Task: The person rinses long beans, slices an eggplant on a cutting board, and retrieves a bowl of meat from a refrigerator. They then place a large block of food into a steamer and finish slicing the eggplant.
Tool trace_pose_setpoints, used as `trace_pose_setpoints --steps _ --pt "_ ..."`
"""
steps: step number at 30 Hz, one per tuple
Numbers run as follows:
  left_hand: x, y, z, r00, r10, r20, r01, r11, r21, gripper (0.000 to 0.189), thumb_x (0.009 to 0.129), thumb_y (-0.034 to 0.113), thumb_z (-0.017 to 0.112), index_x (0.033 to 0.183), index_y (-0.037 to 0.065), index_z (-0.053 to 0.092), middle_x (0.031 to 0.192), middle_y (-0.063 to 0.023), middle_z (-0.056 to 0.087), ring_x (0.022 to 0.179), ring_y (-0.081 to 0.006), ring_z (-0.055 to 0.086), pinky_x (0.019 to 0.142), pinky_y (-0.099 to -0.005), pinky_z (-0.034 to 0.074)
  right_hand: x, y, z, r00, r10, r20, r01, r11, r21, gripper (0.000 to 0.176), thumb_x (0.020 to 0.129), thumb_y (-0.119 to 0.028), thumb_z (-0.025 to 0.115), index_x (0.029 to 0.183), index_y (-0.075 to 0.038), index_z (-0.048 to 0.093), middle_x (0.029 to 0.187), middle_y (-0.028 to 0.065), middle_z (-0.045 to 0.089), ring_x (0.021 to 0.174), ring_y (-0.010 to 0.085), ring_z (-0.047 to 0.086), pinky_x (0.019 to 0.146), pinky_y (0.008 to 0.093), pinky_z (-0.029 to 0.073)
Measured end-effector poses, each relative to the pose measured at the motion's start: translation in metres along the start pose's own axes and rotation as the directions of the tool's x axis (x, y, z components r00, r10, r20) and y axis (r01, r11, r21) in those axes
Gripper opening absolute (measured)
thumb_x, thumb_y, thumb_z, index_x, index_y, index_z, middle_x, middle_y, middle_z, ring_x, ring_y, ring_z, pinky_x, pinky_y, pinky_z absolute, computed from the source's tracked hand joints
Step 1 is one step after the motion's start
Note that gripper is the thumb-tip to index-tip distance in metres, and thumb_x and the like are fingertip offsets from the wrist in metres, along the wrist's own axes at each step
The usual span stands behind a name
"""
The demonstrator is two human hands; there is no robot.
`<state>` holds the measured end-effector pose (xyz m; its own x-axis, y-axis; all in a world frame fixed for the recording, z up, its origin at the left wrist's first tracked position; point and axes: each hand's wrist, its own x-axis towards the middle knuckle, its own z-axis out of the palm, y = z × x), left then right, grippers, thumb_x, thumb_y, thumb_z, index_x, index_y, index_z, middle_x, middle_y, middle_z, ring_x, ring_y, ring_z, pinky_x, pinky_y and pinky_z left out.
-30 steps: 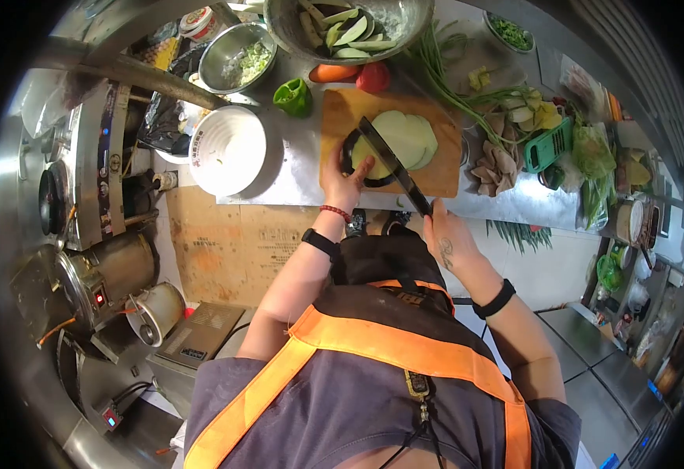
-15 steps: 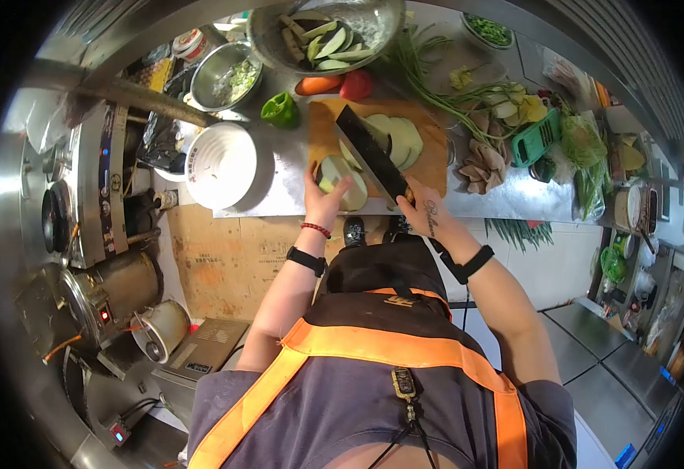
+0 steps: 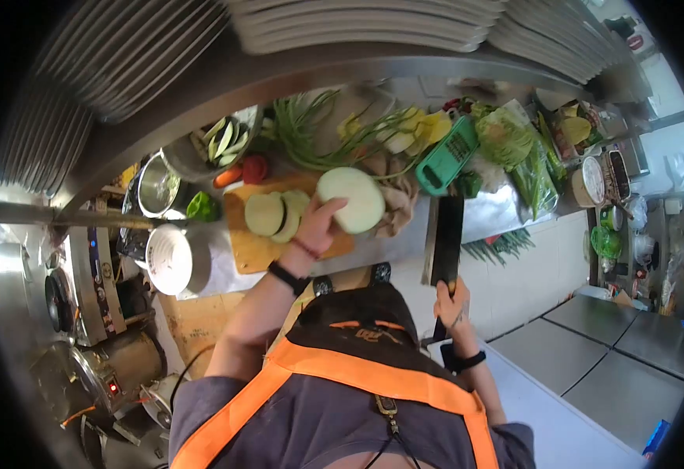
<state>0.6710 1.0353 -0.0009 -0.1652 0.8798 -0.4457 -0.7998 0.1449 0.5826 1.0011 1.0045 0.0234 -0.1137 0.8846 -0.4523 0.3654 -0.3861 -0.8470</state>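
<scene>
My left hand (image 3: 318, 227) is closed on a large, pale-green round vegetable piece (image 3: 355, 199), its flat cut face upward. It is at the right end of the wooden cutting board (image 3: 252, 255), partly over a crumpled brown cloth (image 3: 396, 213). On the board lie pale round vegetable slices (image 3: 263, 215), one with a dark edge, left of my left hand. My right hand (image 3: 453, 301) grips the handle of a cleaver (image 3: 444, 238). The blade points away from me, off to the right of the board, apart from the vegetable.
A green grater (image 3: 445, 160) and bagged leafy greens (image 3: 536, 184) are at right. Long green stems (image 3: 310, 141) lie behind the board. Left are a white bowl (image 3: 171, 258), a green pepper (image 3: 201, 206) and metal bowls (image 3: 158, 186). A rack of plates (image 3: 357, 23) hangs overhead.
My view has turned to the right. My left hand has moved rightward with the vegetable piece. The cleaver has moved from above the board to the right, off it.
</scene>
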Motion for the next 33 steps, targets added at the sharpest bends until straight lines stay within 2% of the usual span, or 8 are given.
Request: trace_pose_setpoints --steps 4,7,14,15,23,26,32,33 --pt "0.133 -0.036 0.107 0.997 0.035 0.069 -0.038 0.998 0.043 0.046 0.077 0.007 0.068 0.118 0.007 0.048 0.106 -0.0082 0.058 0.098 -0.0226 0.059 0.077 -0.038 0.053 -0.002 0.036 -0.048 0.994 0.017 -0.112 -0.02 1.0 -0.024 0.014 0.088 -0.016 0.055 0.082 -0.004 0.05 0.053 -0.0009 0.045 0.042 0.0094 0.046 0.038 0.0261 0.036" --pt "0.208 -0.061 0.182 0.969 0.129 -0.211 -0.103 0.986 0.13 0.062 0.073 0.016 0.073 0.124 0.003 0.041 0.112 -0.0133 0.057 0.101 -0.0283 0.058 0.082 -0.0395 0.05 0.006 0.073 -0.072 0.981 -0.163 -0.109 0.143 0.976 -0.166 0.014 0.087 -0.016 0.055 0.084 -0.004 0.052 0.055 -0.0004 0.047 0.047 0.0092 0.047 0.043 0.0265 0.036" --pt "0.354 -0.124 0.172 0.841 0.429 -0.33 -0.201 0.813 0.546 0.046 0.074 0.017 0.07 0.113 0.001 0.051 0.101 -0.0172 0.061 0.09 -0.0296 0.061 0.074 -0.0387 0.05 0.023 0.02 -0.071 0.964 -0.047 0.26 0.061 0.997 -0.046 0.016 0.089 -0.018 0.056 0.089 -0.002 0.052 0.054 -0.0001 0.048 0.042 0.0095 0.048 0.04 0.0259 0.038" --pt "0.335 -0.119 0.174 0.815 0.541 -0.209 -0.289 0.692 0.662 0.04 0.077 0.015 0.069 0.112 0.006 0.052 0.095 -0.0128 0.061 0.083 -0.0244 0.061 0.064 -0.0379 0.052 0.031 0.017 -0.066 0.942 -0.019 0.336 0.029 0.999 -0.023 0.018 0.089 -0.019 0.057 0.088 -0.002 0.052 0.054 0.0 0.048 0.043 0.0096 0.048 0.04 0.0255 0.038" --pt "0.032 0.002 0.075 0.905 0.089 0.416 -0.299 0.829 0.472 0.03 0.087 0.011 0.063 0.114 0.005 0.05 0.108 -0.0022 0.055 0.097 -0.0105 0.056 0.082 -0.0285 0.049 0.091 0.011 0.032 0.698 -0.007 0.716 0.095 0.992 -0.084 0.023 0.092 -0.015 0.055 0.076 -0.004 0.042 0.056 0.0021 0.047 0.04 0.0098 0.047 0.037 0.0257 0.04" --pt "-0.082 -0.001 0.006 0.956 0.088 0.281 -0.211 0.872 0.443 0.045 0.087 0.021 0.065 0.124 0.003 0.046 0.113 -0.0043 0.054 0.105 -0.0132 0.052 0.092 -0.0299 0.045 0.09 0.022 0.082 0.667 0.059 0.743 -0.167 0.983 0.072 0.02 0.091 -0.015 0.056 0.082 -0.005 0.042 0.058 0.0035 0.047 0.04 0.0102 0.046 0.037 0.0266 0.041" --pt "-0.294 -0.087 -0.112 0.988 -0.154 0.021 0.13 0.891 0.434 0.065 0.091 0.035 0.057 0.142 0.004 0.03 0.142 -0.0127 0.038 0.132 -0.0211 0.034 0.109 -0.0364 0.029 0.086 0.061 0.204 0.808 -0.113 0.578 -0.069 0.956 0.284 0.024 0.08 -0.001 0.063 0.095 -0.003 0.045 0.065 0.0049 0.053 0.046 0.0156 0.05 0.047 0.028 0.048" --pt "-0.304 -0.174 -0.176 0.986 0.012 0.167 -0.09 0.879 0.469 0.066 0.092 0.037 0.056 0.143 0.006 0.028 0.145 -0.0114 0.034 0.133 -0.0205 0.032 0.109 -0.0346 0.028 0.082 0.048 0.22 0.815 -0.06 0.576 -0.084 0.972 0.221 0.04 0.075 0.001 0.066 0.107 -0.001 0.043 0.066 0.0076 0.056 0.054 0.0183 0.057 0.055 0.032 0.052"
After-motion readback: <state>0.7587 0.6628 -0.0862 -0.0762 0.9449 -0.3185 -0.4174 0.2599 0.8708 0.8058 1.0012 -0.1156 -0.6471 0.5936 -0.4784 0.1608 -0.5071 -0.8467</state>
